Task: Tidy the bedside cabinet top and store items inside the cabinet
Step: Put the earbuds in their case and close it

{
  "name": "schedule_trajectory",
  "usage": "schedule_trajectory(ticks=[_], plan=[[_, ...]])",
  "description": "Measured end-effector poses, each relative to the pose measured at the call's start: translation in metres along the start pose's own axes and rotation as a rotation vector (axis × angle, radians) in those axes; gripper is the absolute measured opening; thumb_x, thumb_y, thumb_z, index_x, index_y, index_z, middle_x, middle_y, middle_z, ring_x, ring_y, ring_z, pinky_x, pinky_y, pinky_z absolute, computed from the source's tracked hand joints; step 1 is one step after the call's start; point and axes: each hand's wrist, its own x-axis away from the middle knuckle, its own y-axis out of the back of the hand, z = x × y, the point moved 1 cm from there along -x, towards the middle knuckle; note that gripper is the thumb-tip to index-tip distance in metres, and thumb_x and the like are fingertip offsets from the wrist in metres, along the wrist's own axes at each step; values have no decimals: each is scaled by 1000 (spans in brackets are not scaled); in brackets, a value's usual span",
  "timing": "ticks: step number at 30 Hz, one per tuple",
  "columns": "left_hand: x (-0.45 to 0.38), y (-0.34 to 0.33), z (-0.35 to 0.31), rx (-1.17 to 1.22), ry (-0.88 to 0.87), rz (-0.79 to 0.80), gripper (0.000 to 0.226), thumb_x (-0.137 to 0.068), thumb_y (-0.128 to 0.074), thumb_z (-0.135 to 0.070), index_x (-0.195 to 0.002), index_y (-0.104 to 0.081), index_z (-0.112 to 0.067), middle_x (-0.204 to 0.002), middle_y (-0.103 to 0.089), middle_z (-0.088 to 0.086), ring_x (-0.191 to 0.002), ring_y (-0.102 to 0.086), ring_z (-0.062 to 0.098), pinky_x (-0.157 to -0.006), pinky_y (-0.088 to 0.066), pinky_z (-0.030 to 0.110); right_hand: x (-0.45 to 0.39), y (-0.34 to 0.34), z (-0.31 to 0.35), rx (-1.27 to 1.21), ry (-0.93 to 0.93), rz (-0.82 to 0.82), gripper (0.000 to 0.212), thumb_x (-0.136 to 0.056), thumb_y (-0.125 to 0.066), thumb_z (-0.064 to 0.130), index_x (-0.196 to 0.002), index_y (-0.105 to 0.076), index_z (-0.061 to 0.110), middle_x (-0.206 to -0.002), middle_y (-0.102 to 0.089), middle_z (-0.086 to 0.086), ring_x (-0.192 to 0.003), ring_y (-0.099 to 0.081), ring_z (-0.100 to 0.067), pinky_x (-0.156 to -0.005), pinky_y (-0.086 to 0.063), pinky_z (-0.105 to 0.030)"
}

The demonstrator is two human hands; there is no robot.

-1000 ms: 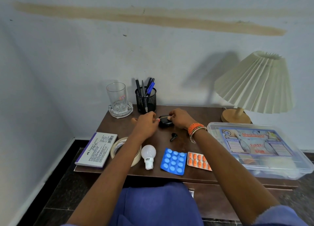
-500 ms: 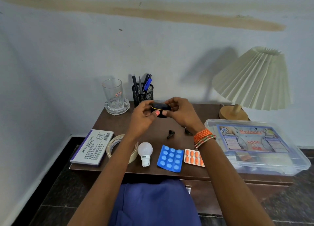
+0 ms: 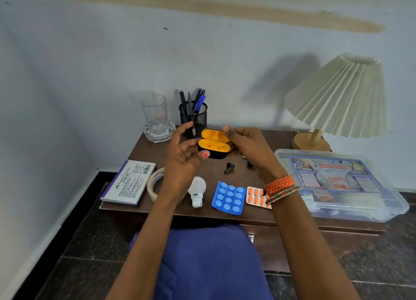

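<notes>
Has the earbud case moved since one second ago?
Yes. The earbud case rested on the cabinet top near the pen holder; now both hands hold it lifted and open.

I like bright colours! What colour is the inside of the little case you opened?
Bright orange-yellow inside the earbud case, black outside; the head view shows it.

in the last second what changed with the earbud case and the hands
The earbud case was lifted off the cabinet top by both hands and opened, showing its orange inside. The left hand grips its base; the right hand holds the lid. The loose earbud, bulb and pill strips stayed put.
</notes>
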Motion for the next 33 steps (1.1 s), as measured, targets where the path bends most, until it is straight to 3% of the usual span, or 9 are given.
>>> schedule_trajectory(ticks=[5, 8, 11, 13, 16, 18, 23, 33], plan=[[7, 7, 8, -15, 8, -3, 50, -78, -65, 8, -115, -56, -24, -99, -70, -9, -94, -66, 3, -79, -50, 17, 3, -3, 0, 8, -73, 85, 34, -91, -57, 37, -88, -72, 7, -86, -72, -17, -77, -67, -21, -75, -58, -30], [8, 9, 10, -26, 12, -77, 47, -77, -65, 9, -112, -57, -23, -97, -69, -13, -91, -66, -2, -76, -50, 13, 0, 8, -10, -50, -62, -56, 29, -95, -54, 28, -101, -69, 3, -83, -69, -8, -74, -65, -13, -71, -56, -19], [8, 10, 15, -60, 31, -123, 49, -77, -66, 8, -115, -55, -22, -99, -66, -11, -88, -64, -8, -74, -49, 9, -8, 35, -32, 181, -28, -308, 19, -93, -57, 15, -105, -69, 7, -89, -70, -8, -84, -67, -17, -85, -56, -35], [9, 9, 21, -78, 62, -121, 52, -78, -67, 6, -119, -53, -23, -100, -65, -9, -88, -64, -9, -73, -48, 8, -8, 48, -46, 282, -66, -339, 19, -91, -57, 7, -106, -69, 6, -98, -70, -13, -89, -67, -21, -89, -55, -40], [11, 5, 26, -95, 100, -114, 54, -79, -66, 4, -126, -51, -18, -100, -64, -12, -87, -62, -14, -72, -47, 6, -7, 47, -60, 530, -58, -308, 25, -89, -56, 2, -111, -68, 8, -112, -67, -15, -103, -63, -23, -92, -50, -32], [11, 1, 28, -100, 105, -104, 53, -80, -64, 6, -128, -51, -14, -101, -64, -11, -87, -61, -14, -74, -47, 5, -9, 40, -64, 717, -28, -243, 32, -88, -56, 0, -117, -66, 10, -121, -62, -14, -112, -57, -25, -97, -46, -34], [12, -2, 26, -126, 103, -82, 49, -80, -64, 6, -125, -54, -10, -106, -65, -1, -90, -62, -11, -80, -48, 8, -10, 25, -72, 984, -5, -101, 34, -90, -52, 3, -121, -62, 11, -123, -61, -13, -110, -58, -29, -90, -49, -37], [14, 0, 23, -135, 89, -70, 46, -81, -64, 6, -124, -57, -10, -106, -67, -2, -95, -63, -5, -82, -49, 10, -10, 17, -69, 1062, 4, -98, 22, -88, -56, 0, -109, -62, 2, -117, -59, -17, -105, -60, -29, -84, -48, -33]])
